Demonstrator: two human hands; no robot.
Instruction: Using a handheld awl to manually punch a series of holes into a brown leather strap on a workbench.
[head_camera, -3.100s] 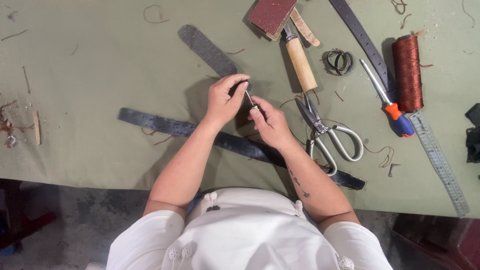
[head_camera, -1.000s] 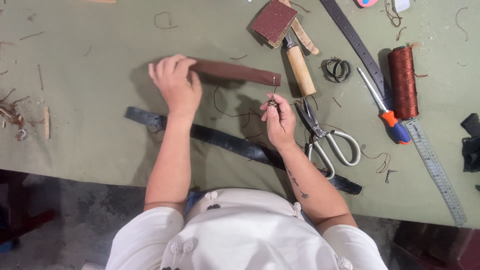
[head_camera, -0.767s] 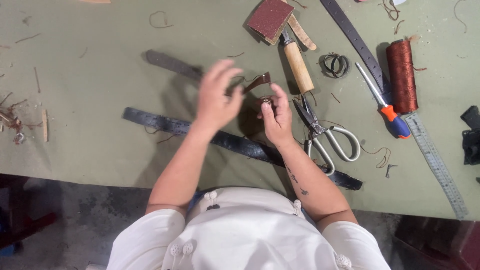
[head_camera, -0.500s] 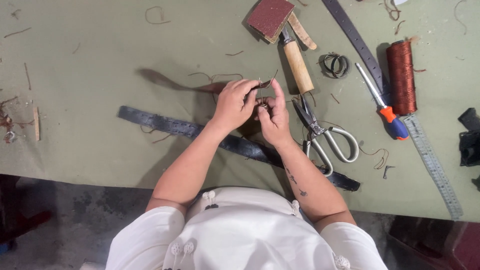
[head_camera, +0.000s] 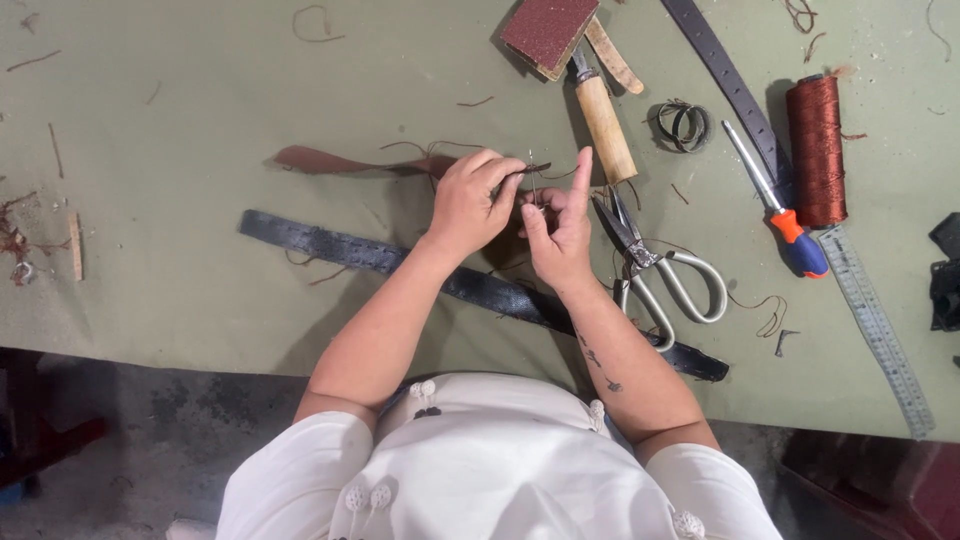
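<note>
Where green table (head_camera: 180, 250) ends, grey floor (head_camera: 150, 440), scattered thread scraps (head_camera: 20, 240).

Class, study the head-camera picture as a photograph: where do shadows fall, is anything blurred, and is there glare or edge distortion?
Head view: soft, even light, no glare on the green table. A shadow lies on the table left of the left hand, and the brown strap it pinches looks smeared. The right hand is slightly soft. The scissors and thread spool are sharp. The ruler shows no obvious bending.
</note>
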